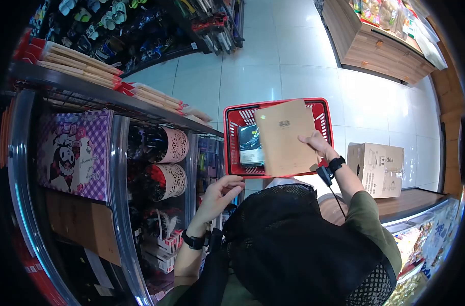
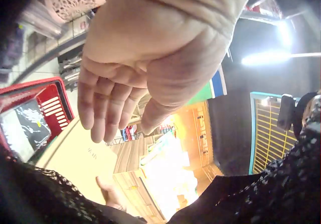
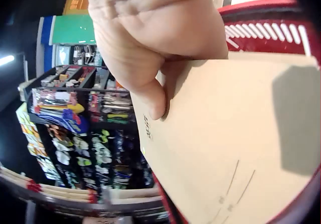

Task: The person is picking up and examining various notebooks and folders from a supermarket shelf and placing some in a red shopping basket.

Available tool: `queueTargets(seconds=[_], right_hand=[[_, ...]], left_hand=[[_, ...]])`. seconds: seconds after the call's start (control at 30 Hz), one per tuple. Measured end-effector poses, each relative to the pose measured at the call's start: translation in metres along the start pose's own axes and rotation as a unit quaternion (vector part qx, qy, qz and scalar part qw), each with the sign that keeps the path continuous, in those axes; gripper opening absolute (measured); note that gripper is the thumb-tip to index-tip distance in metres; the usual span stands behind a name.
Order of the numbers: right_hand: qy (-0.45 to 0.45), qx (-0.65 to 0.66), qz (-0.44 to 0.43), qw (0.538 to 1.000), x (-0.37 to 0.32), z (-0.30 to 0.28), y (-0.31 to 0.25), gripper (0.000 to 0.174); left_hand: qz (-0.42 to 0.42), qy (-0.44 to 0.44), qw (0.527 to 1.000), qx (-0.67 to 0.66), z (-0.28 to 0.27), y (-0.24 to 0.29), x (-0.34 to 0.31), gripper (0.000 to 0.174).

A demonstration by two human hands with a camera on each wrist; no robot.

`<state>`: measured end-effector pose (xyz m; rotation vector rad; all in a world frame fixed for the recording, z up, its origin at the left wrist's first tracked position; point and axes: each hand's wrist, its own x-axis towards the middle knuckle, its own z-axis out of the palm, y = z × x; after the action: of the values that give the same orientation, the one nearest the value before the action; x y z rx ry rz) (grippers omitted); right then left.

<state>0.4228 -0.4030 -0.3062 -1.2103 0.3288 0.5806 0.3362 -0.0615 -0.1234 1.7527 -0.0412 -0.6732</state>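
Note:
A tan paper-covered pad or notebook [image 1: 286, 135] lies tilted over the right part of a red basket [image 1: 230, 153]. The right hand [image 1: 318, 144] grips its right edge, thumb on the cover [image 3: 225, 133] and the other fingers hidden beneath. A dark packet with a white label [image 1: 251, 145] lies in the basket's left side. Near the basket's lower left corner, the left hand [image 1: 219, 198] hangs with relaxed fingers and holds nothing; in the left wrist view that hand [image 2: 150, 58] shows its palm.
Shelves [image 1: 121, 168] with a purple checked box [image 1: 74, 153] and pink perforated containers [image 1: 175, 145] line the left. A cardboard carton [image 1: 376, 170] stands at the right, below a wooden display cabinet [image 1: 380, 51]. Hanging goods and pale floor tiles [image 1: 253, 76] are at the top.

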Motion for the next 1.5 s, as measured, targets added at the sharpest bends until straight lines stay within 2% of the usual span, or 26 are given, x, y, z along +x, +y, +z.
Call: queueTargets(seconds=[0.03,0.1,0.2,0.27,0.33,0.4,0.43,0.47,0.5,0.53,0.57,0.6,0.67,0.73,0.8,0.87,0.9,0.93,1.03,1.13,1.2,1.27,1.3,1.33,1.4,1.5], right_hand=[[-0.002,0.0,0.004,1.0,0.006,-0.014,0.011,0.036],[0.097,-0.006,0.071,0.993,0.019,-0.038,0.025,0.032],[0.144,-0.016,0.085,0.986,0.028,-0.06,0.044,0.028],[0.157,-0.069,0.048,0.984,0.044,-0.08,0.065,0.025],[0.208,-0.325,-0.004,0.923,0.062,-0.099,0.078,0.026],[0.267,-0.378,-0.049,0.885,0.065,-0.099,0.076,0.024],[0.258,-0.435,-0.09,0.858,0.067,-0.105,0.074,0.022],[0.244,-0.37,-0.154,0.883,0.06,-0.097,0.064,0.02],[0.277,-0.328,-0.208,0.879,0.087,-0.121,0.091,0.022],[0.229,-0.334,-0.248,0.88,0.065,-0.078,0.039,0.029],[0.267,-0.527,-0.19,0.784,0.079,-0.087,0.039,0.032],[0.326,-0.544,-0.298,0.713,0.086,-0.078,0.046,0.033],[0.189,-0.427,-0.252,0.847,0.068,-0.019,-0.005,0.037],[0.141,-0.565,-0.209,0.786,0.099,-0.002,-0.017,0.041],[0.1,-0.461,-0.274,0.838,0.075,0.084,-0.048,0.035],[0.016,-0.403,-0.42,0.813,0.097,0.136,-0.05,0.026],[-0.022,-0.361,-0.409,0.838,0.078,0.181,-0.064,0.026],[-0.057,-0.36,-0.446,0.818,0.056,0.222,-0.08,0.024],[-0.165,-0.345,-0.609,0.695,-0.011,0.325,-0.114,0.021],[-0.272,-0.296,-0.706,0.582,-0.065,0.395,-0.134,0.024],[-0.332,-0.275,-0.739,0.518,-0.088,0.431,-0.142,0.028],[-0.37,-0.276,-0.758,0.46,-0.102,0.462,-0.144,0.027],[-0.374,-0.275,-0.758,0.457,-0.105,0.475,-0.143,0.027],[-0.38,-0.299,-0.764,0.428,-0.105,0.488,-0.14,0.027],[-0.388,-0.32,-0.77,0.392,-0.102,0.504,-0.135,0.028],[-0.384,-0.367,-0.773,0.346,-0.101,0.517,-0.13,0.033]], left_hand=[[0.001,0.006,1.0,-0.03,-0.002,-0.002,0.0,0.028],[0.012,0.027,0.999,-0.04,-0.006,-0.01,0.0,0.027],[0.01,0.064,0.996,-0.062,-0.007,-0.01,-0.009,0.026],[0.0,0.083,0.993,-0.078,-0.007,-0.012,-0.014,0.026],[-0.004,0.098,0.991,-0.088,-0.009,-0.019,-0.019,0.026],[-0.006,0.11,0.989,-0.101,-0.008,-0.022,-0.023,0.026],[-0.009,0.114,0.987,-0.109,-0.008,-0.022,-0.026,0.026],[0.005,0.118,0.985,-0.129,-0.004,-0.028,-0.026,0.026],[0.004,0.127,0.983,-0.129,-0.005,-0.027,-0.029,0.025],[0.01,0.148,0.979,-0.14,-0.008,-0.027,-0.034,0.025],[0.012,0.156,0.981,-0.113,-0.012,-0.033,-0.037,0.025],[0.016,0.154,0.984,-0.086,-0.013,-0.035,-0.038,0.026],[0.015,0.181,0.982,-0.045,-0.015,-0.025,-0.048,0.025],[0.085,0.21,0.972,-0.057,-0.018,-0.042,-0.051,0.025],[0.1,0.258,0.96,-0.046,-0.023,-0.018,-0.071,0.025],[0.091,0.305,0.948,-0.003,-0.027,-0.013,-0.088,0.024],[0.116,0.337,0.934,-0.003,-0.027,-0.014,-0.096,0.021],[0.122,0.348,0.929,-0.003,-0.028,-0.007,-0.108,0.021],[0.164,0.484,0.856,0.081,-0.031,0.024,-0.154,0.016],[0.223,0.605,0.75,0.145,-0.038,0.035,-0.197,0.016],[0.196,0.693,0.65,0.244,-0.048,0.045,-0.229,0.019],[0.151,0.766,0.573,0.25,-0.061,0.04,-0.253,0.028],[0.137,0.771,0.557,0.278,-0.069,0.042,-0.265,0.033],[0.124,0.775,0.539,0.305,-0.077,0.045,-0.276,0.038],[0.089,0.779,0.554,0.281,-0.089,0.038,-0.295,0.046],[0.076,0.722,0.671,0.147,-0.107,0.028,-0.311,0.05]])
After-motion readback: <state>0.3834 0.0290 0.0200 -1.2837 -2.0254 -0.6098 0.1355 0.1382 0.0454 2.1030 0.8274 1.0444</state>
